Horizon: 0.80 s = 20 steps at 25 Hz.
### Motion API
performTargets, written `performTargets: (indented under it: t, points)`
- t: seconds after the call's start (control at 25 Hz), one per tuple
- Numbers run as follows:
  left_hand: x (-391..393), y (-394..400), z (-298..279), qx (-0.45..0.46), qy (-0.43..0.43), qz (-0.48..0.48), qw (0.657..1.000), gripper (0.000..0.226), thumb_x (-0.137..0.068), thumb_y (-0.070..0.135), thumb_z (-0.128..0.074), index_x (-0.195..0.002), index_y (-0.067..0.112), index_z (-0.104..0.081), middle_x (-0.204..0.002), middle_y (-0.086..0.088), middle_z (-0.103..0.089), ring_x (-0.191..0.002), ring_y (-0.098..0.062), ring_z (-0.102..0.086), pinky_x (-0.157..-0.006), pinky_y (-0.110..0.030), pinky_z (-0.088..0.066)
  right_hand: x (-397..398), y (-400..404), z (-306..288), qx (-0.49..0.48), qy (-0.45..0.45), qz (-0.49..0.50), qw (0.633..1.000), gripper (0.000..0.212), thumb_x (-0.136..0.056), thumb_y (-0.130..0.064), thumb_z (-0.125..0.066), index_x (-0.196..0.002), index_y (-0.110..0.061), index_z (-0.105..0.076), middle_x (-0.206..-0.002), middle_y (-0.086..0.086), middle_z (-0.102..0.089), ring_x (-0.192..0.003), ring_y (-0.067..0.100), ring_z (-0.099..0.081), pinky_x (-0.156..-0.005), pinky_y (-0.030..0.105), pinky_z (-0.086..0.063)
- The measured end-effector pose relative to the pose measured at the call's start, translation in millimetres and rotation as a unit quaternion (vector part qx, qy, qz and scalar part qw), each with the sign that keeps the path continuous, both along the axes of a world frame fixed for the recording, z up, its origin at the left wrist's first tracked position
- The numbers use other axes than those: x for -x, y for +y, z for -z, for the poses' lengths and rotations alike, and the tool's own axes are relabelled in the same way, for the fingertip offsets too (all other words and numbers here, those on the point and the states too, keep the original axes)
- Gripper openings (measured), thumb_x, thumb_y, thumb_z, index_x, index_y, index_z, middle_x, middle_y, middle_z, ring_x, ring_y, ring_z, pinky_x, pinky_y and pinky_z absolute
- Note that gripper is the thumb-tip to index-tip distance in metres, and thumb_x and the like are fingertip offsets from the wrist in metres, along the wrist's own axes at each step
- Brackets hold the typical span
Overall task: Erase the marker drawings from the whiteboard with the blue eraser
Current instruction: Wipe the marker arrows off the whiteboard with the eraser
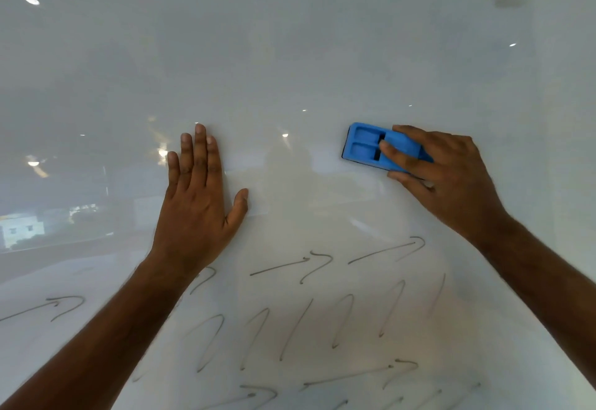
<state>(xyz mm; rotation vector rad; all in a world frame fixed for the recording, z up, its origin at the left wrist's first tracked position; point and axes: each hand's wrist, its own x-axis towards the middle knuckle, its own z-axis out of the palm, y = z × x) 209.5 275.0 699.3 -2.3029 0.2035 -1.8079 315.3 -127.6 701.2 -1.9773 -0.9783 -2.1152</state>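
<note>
1. While my right hand (442,167) grips the blue eraser (383,148) flat on the whiteboard (290,55), the marker drawings (290,313) lie toward six o'clock.
2. Eraser's long axis runs ten to four.
3. My left hand (200,190), fingers straight, presses the board at nine o'clock of the eraser.

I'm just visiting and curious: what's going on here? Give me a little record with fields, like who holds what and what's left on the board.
surface: glossy whiteboard, reflecting ceiling lights
left hand: left hand laid flat on the board, fingers straight, holding nothing
right hand: right hand grips the blue eraser
eraser position: against the board, above the drawings
drawings: grey marker strokes, arrows and loops, across the lower part of the board
upper board: no marks visible
progress: drawings below the hands not yet erased
</note>
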Motion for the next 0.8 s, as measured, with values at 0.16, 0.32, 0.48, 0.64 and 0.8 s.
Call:
performTargets:
  t: [0.16, 0.32, 0.48, 0.64, 0.8]
  points:
    - [-0.7, -1.5, 2.1, 0.002, 0.003, -0.002, 1.000, 0.089, -0.110, 0.055, -0.030, -0.172, 0.000, 0.004, -0.182, -0.017, 0.011, -0.169, -0.033, 0.012, -0.138, -0.055, -0.003, 6.9, 11.5, 33.6, 0.035, -0.011, -0.003, 0.999, 0.042, -0.107, -0.041, -0.055, -0.148, -0.031, -0.057, -0.151, 0.004, -0.056, -0.120, 0.029, -0.062, -0.095, 0.048, -0.043]
    - [-0.8, -1.6, 3.1, -0.001, 0.001, -0.003, 1.000, 0.090, -0.110, 0.055, -0.031, -0.172, 0.000, 0.003, -0.182, -0.018, 0.010, -0.169, -0.033, 0.011, -0.138, -0.054, -0.002, 11.8, 5.6, 89.1, 0.105, -0.011, 0.037, 0.994, 0.040, -0.108, -0.037, -0.053, -0.147, -0.032, -0.052, -0.152, 0.003, -0.056, -0.125, 0.027, -0.060, -0.097, 0.047, -0.044]
    - [-1.6, -1.9, 4.2, -0.007, -0.001, -0.005, 1.000, 0.089, -0.110, 0.055, -0.031, -0.172, -0.001, 0.002, -0.182, -0.018, 0.009, -0.169, -0.034, 0.011, -0.138, -0.055, -0.003, 6.1, -23.1, 75.8, 0.036, 0.025, 0.044, 0.998, 0.043, -0.105, -0.040, -0.054, -0.148, -0.035, -0.051, -0.153, 0.002, -0.055, -0.124, 0.028, -0.061, -0.096, 0.048, -0.043]
    - [-2.5, -4.5, 5.9, -0.006, -0.006, -0.005, 1.000, 0.089, -0.110, 0.055, -0.031, -0.172, -0.002, 0.001, -0.181, -0.020, 0.008, -0.169, -0.036, 0.009, -0.137, -0.058, -0.005, 4.1, -32.0, 34.0, -0.084, 0.102, 0.010, 0.991, 0.055, -0.104, -0.041, -0.057, -0.157, -0.030, -0.044, -0.158, 0.001, -0.049, -0.130, 0.029, -0.058, -0.105, 0.048, -0.040]
    - [-3.0, -4.9, 7.2, -0.008, -0.010, -0.002, 1.000, 0.089, -0.110, 0.054, -0.031, -0.172, -0.002, 0.000, -0.181, -0.021, 0.006, -0.169, -0.037, 0.008, -0.137, -0.059, -0.006, 14.3, -6.9, 42.8, -0.093, 0.115, -0.028, 0.989, 0.064, -0.104, -0.038, -0.062, -0.161, -0.028, -0.036, -0.155, 0.000, -0.053, -0.136, 0.022, -0.053, -0.110, 0.043, -0.036]
